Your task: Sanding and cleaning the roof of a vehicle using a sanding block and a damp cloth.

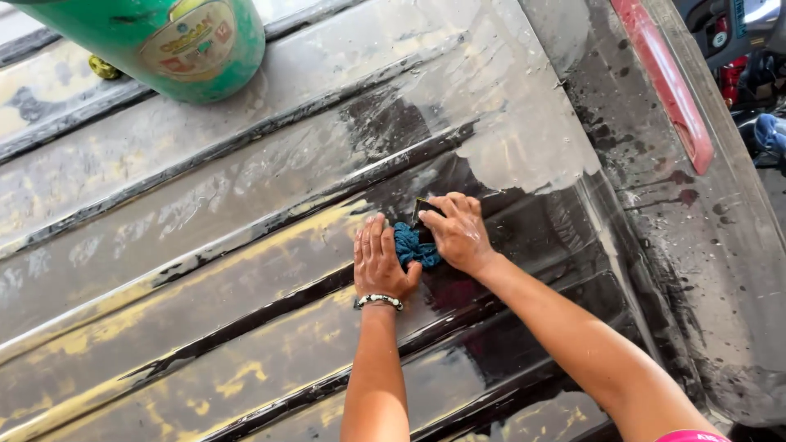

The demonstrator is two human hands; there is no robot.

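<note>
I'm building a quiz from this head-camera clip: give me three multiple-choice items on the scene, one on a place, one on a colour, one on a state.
1. Where is the green cylinder?
A. top left of the view
B. between the hands
C. by the red strip

2. What colour is the cloth?
A. white
B. blue
C. yellow

3. How is the ribbed metal surface around the hands?
A. dry and dusty
B. covered with paper
C. wet and glossy

Answers: 1 A, it lies at the top left, far from the hands. 2 B, a blue cloth is pressed between the left hand and right hand. 3 C, dark wet patches shine there.
</note>
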